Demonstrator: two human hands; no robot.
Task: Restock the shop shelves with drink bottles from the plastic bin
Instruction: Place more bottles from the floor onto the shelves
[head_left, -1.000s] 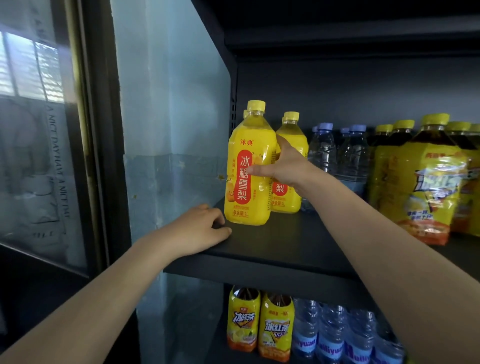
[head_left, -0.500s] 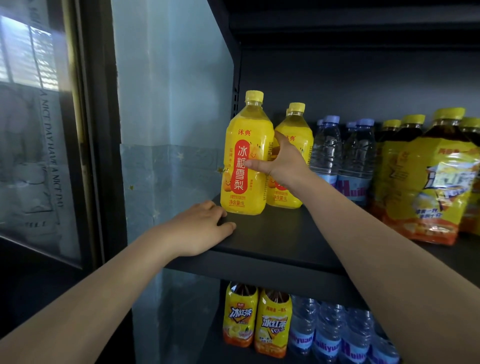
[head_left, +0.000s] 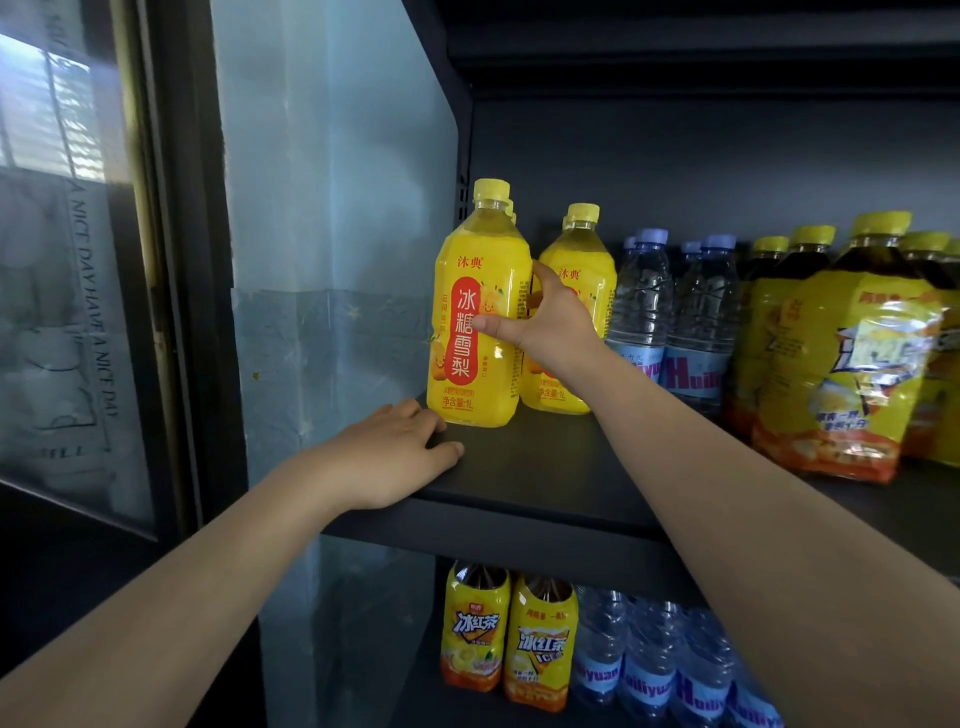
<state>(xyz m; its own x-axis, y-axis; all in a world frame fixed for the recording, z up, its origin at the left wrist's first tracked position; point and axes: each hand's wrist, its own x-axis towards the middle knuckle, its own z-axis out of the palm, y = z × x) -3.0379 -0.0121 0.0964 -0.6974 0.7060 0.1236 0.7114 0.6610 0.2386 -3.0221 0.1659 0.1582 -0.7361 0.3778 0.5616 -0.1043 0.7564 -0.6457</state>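
Gripped the bottle (head_left: 467, 301) with right hand (head_left: 551, 325) (upright, cap up), rested left hand (head_left: 387, 457) flat, relaxed, on shelf (head_left: 545, 470).

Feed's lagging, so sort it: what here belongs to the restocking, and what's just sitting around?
In use: right hand gripping the front yellow plastic juice bottle; left hand resting on the dark metal shelf.
Idle: clear plastic water bottles, yellow-wrapped dark tea bottles, bottles on the lower shelf.

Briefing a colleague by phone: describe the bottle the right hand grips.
On the dark metal upper shelf, go to its left end, beside the pale blue panel. The front yellow plastic bottle there, gripped by the right hand, alone shows a full red oval label.
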